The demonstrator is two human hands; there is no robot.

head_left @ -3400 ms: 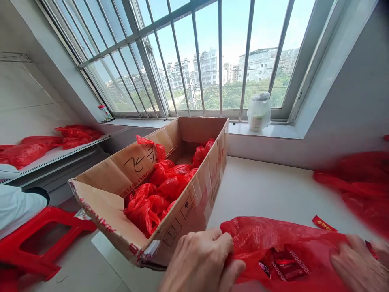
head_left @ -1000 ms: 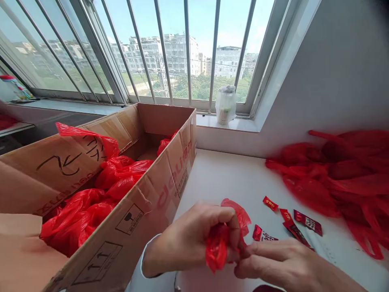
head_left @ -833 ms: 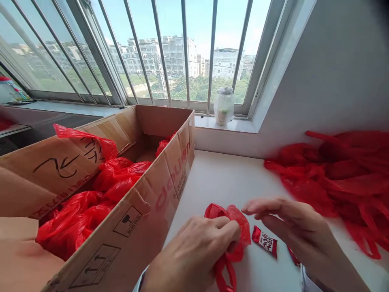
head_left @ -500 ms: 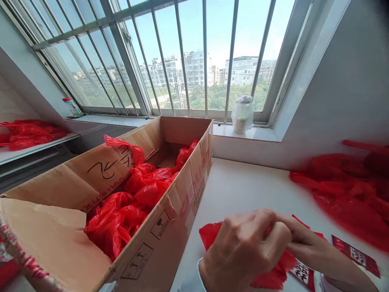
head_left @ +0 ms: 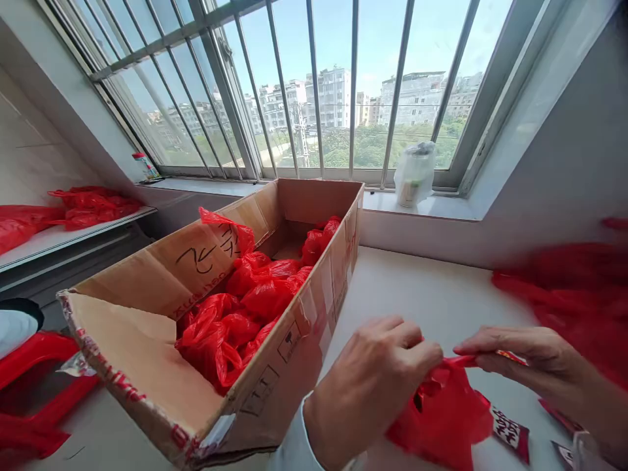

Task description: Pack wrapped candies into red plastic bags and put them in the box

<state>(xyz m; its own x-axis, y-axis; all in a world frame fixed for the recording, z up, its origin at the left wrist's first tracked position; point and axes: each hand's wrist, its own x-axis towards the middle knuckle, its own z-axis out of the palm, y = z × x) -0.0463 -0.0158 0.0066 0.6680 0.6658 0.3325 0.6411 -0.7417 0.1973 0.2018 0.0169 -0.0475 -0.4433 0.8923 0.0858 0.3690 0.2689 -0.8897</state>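
Observation:
A red plastic bag [head_left: 444,418] hangs between my two hands over the white table, to the right of the carton. My left hand [head_left: 375,386] is closed on the bag's upper left part, its fingertips partly hidden. With thumb and fingers pinched, my right hand [head_left: 524,360] grips a twisted strip at the bag's upper right. Dark red printed packets [head_left: 510,428] lie on the table just beyond the bag's lower right side. The bag's contents cannot be made out.
A long open cardboard box [head_left: 289,366] holds several knotted red bags [head_left: 265,294]. More red bags [head_left: 564,301] are heaped at right, others [head_left: 98,206] on a shelf at left. A wrapped jar [head_left: 415,176] stands on the sill of the barred window. A red stool [head_left: 44,366] is at lower left.
My hands have moved apart, from crossed together to side by side, stretching the bag's top between them. The bag now hangs more spread out. My view has shifted left.

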